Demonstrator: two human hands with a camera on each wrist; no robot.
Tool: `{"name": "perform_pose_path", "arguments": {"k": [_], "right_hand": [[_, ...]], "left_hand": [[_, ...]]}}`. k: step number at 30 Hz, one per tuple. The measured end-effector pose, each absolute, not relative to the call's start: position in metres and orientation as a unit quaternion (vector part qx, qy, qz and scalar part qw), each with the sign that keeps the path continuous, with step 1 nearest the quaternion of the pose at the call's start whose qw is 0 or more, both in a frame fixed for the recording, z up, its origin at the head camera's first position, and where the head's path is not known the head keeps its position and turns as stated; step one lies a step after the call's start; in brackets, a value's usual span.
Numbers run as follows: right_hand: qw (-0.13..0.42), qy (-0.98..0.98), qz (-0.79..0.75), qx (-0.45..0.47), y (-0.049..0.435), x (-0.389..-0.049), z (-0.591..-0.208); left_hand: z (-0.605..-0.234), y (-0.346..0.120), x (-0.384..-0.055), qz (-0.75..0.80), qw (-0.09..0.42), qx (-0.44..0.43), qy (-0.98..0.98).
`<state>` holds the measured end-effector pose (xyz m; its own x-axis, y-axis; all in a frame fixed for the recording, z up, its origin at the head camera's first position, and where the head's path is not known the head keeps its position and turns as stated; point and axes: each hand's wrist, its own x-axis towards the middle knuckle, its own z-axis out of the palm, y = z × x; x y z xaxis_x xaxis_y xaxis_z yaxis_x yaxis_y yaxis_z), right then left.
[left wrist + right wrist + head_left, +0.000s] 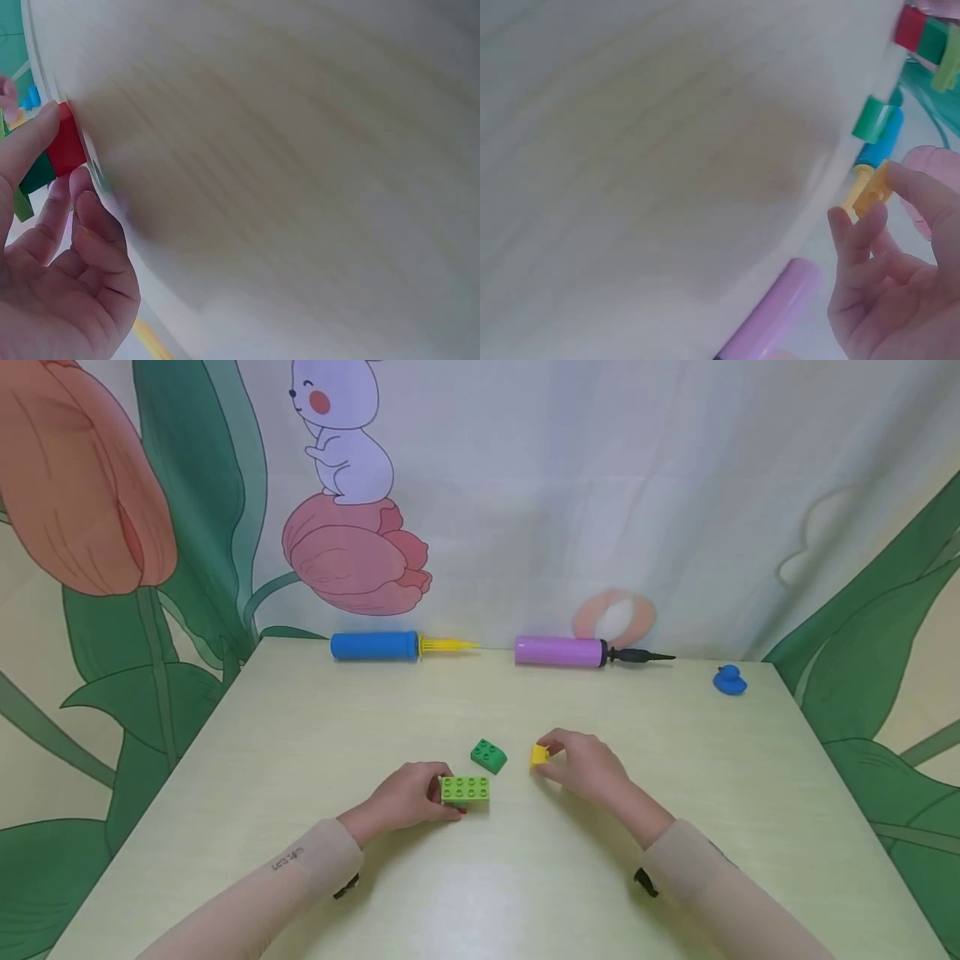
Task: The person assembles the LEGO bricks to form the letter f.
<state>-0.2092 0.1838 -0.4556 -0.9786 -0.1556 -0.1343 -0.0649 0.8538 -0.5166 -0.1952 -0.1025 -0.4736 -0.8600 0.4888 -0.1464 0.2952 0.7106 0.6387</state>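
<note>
My left hand (408, 795) grips a stack of toy bricks between thumb and fingers. On top is a wide light green brick (465, 787) with several studs. Below it, in the left wrist view, come a dark green brick (36, 176) and a red brick (67, 141) at the bottom, close over the table. My right hand (588, 766) pinches a small yellow brick (538, 755) by thumb and fingertips; its studs face my palm side in the right wrist view. Between the hands a loose green brick (489, 756) with one curved end lies studs up.
Along the table's back edge lie a blue pump (375, 646) with a yellow nozzle and a purple pump (561, 652) with a black nozzle. A blue toy duck (730, 681) sits at the back right. Behind the table (480, 893) hangs a printed curtain (525, 485).
</note>
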Motion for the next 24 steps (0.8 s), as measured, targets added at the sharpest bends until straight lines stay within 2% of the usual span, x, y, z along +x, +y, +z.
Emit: {"name": "perform_pose_path", "arguments": {"k": [11, 24], "right_hand": [[0.066, 0.939, -0.318, -0.11, 0.162, -0.194, -0.438], [0.035, 0.928, -0.328, -0.172, 0.15, -0.186, -0.44]], "left_hand": [[-0.473, -0.103, -0.195, 0.313, 0.15, 0.218, 0.912], [-0.473, -0.103, -0.196, 0.316, 0.158, 0.217, 0.91]]}}
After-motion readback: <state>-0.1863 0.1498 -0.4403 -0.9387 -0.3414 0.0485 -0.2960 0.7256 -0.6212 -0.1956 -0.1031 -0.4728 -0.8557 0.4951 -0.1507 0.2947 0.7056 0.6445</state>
